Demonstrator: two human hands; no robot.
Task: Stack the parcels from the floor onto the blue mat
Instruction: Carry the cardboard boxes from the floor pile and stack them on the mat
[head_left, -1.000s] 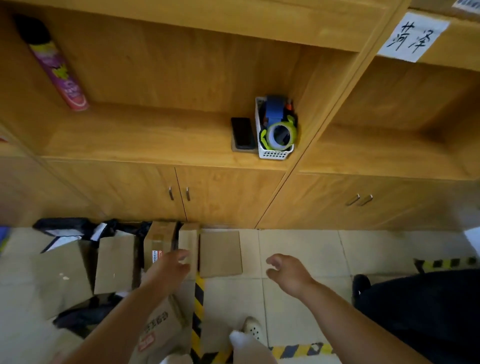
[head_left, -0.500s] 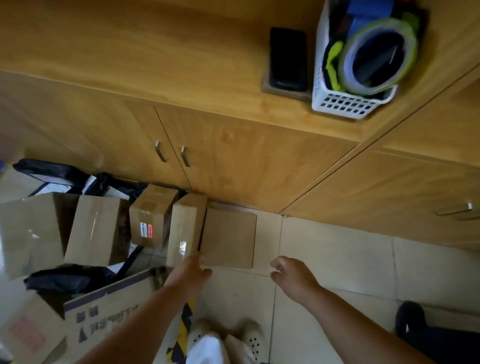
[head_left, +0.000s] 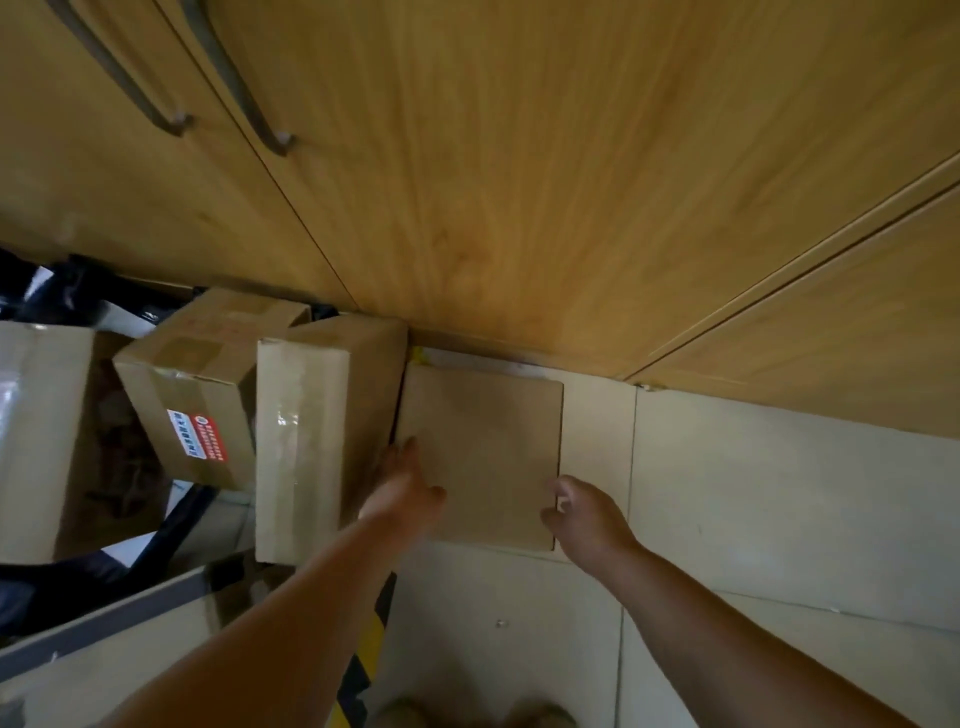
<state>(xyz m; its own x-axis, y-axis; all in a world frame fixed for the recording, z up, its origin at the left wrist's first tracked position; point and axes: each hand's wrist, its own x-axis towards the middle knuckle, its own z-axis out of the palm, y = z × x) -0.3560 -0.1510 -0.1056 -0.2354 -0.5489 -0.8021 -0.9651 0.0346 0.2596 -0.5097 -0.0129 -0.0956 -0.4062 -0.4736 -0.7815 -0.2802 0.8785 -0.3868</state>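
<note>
Reaching for flat cardboard parcel (head_left: 483, 452) lying by far cabinet (head_left: 519, 182): left hand (head_left: 405, 483) spread along left edge, right hand (head_left: 584, 514) curling loosely at right edge. Looking stiff, light; gripping both sides advisable.

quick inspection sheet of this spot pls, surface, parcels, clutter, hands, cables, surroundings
surface: pale tiled floor; blue mat not in view
job's things: flat brown parcel lying on the floor by the cabinet base; taped box right beside it; box with red label further left, tilted
clutter: black bags behind the boxes; large carton at lower left
hands: left hand at the flat parcel's left edge, right hand at its right edge, grip not yet clear
cables: nothing seen
surroundings: wooden cabinet doors with metal handles; yellow-black floor tape
</note>
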